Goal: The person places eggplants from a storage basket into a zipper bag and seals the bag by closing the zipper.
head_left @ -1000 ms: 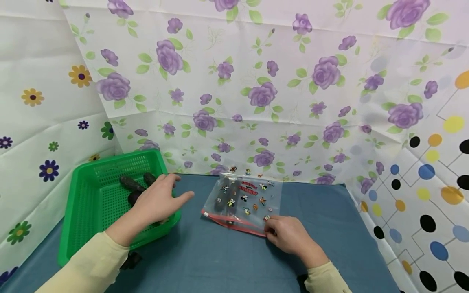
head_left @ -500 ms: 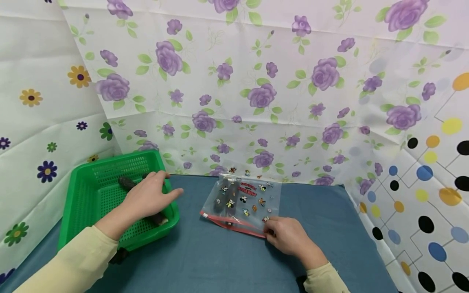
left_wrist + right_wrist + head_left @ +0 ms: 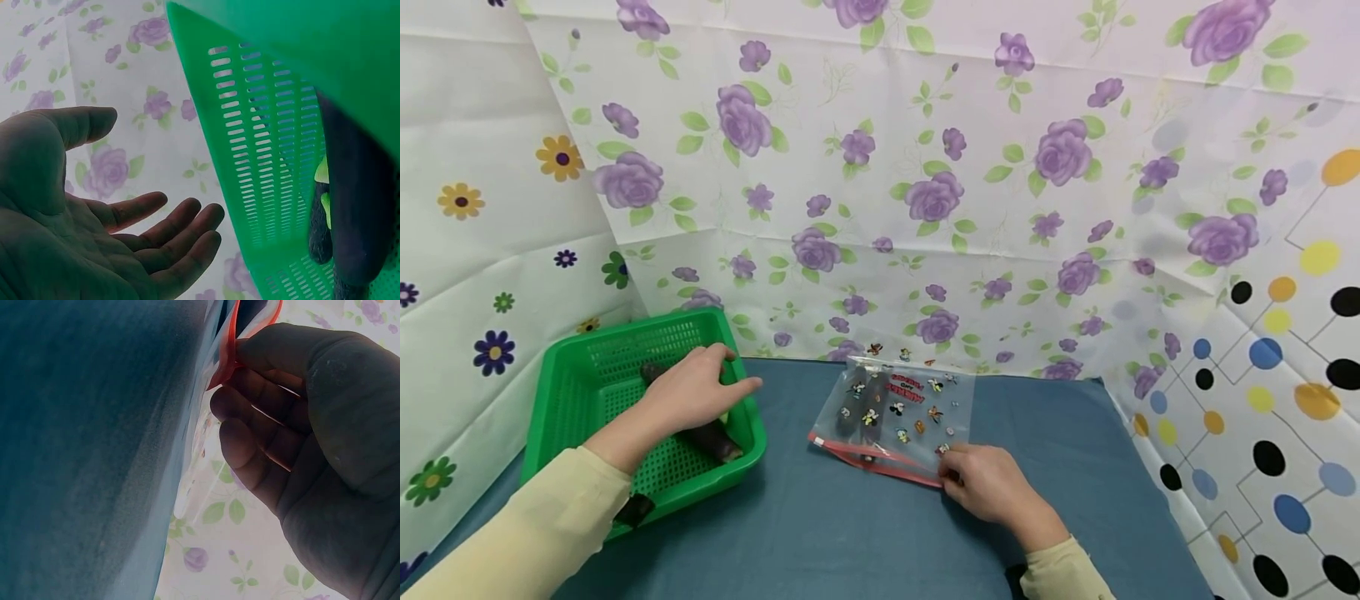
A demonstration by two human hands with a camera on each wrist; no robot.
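My left hand (image 3: pixel 688 396) hovers over the green basket (image 3: pixel 538 433), thumb and fingers spread apart and nothing between them. In the basket lies an eggplant (image 3: pixel 709 440), dark purple and long, partly covered by my hand. The left wrist view shows the eggplant (image 3: pixel 359 194) beside a dark, rough-skinned long piece (image 3: pixel 320 234) with yellow-green bits near it. With thumb and fingertips, my right hand (image 3: pixel 988 483) pinches the red-edged corner of a clear zip bag (image 3: pixel 955 417) printed with small cartoon figures. Dark elongated things (image 3: pixel 853 408) show through the bag's left side.
A blue cloth (image 3: pixel 850 542) covers the table under basket and bag. Behind stands a white curtain (image 3: pixel 865 208) with purple roses. Patterned sheets also close off the left and right sides.
My left hand has shifted left and a little down over the basket, uncovering more of the eggplant. The right hand keeps its pinch on the bag, which stays put.
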